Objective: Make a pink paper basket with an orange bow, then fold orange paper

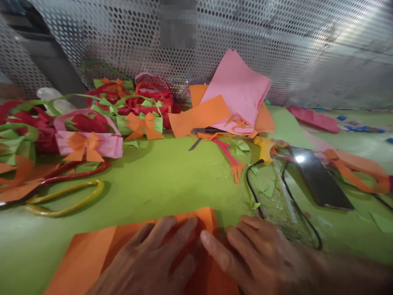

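Note:
A folded sheet of orange paper (pixel 92 250) lies at the bottom of the head view, with crease lines and an overlapping flap. My left hand (pixel 162 254) rests flat on it, fingers stretched and apart. At the paper's right side, my right hand (pixel 254 250) presses down with one digit extended toward my left fingertips. Its other fingers are bent over the edge, and I see nothing held in them. Both hands partly cover the sheet, and its near edge runs out of the frame.
Large scissors (pixel 64 198) lie at left, below small paper baskets with bows (pixel 89 143). Pink sheets (pixel 233 90) lean against the perforated metal panel (pixel 123 32). A yellow glue gun (pixel 265 148), its black cord and a phone (pixel 321 178) lie at right among paper scraps.

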